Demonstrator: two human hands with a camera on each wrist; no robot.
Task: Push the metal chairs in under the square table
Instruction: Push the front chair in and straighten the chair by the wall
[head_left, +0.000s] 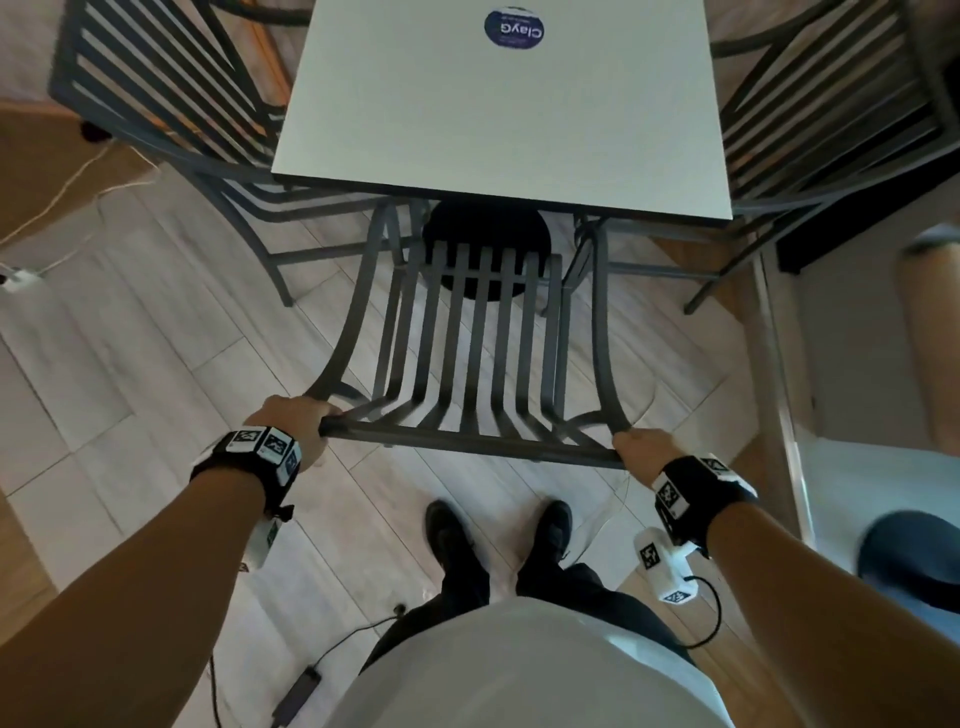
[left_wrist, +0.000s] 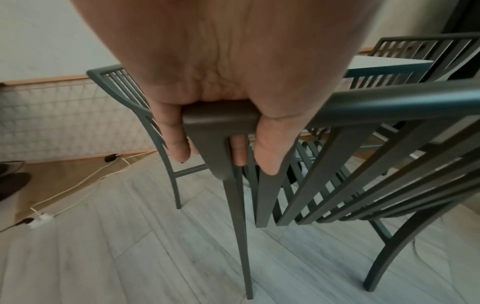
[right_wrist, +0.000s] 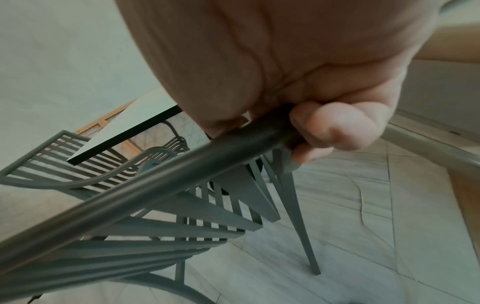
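Observation:
A dark grey metal chair (head_left: 483, 332) with a slatted back stands in front of me, its seat partly under the white square table (head_left: 498, 119). My left hand (head_left: 296, 426) grips the left end of the chair's top rail (head_left: 467, 441); in the left wrist view the fingers (left_wrist: 179, 142) curl round that rail corner (left_wrist: 215, 117). My right hand (head_left: 641, 452) grips the rail's right end, and the right wrist view shows the fingers (right_wrist: 335, 127) wrapped round the bar (right_wrist: 182, 166). Two more metal chairs stand at the table's left side (head_left: 166, 104) and right side (head_left: 831, 119).
The table's black round base (head_left: 485, 234) sits under the top. White cables and a plug (head_left: 21, 275) lie on the floor at the left. A dark cable and adapter (head_left: 301, 686) lie near my shoes (head_left: 457, 540). Another person's legs (head_left: 930, 332) are at the right.

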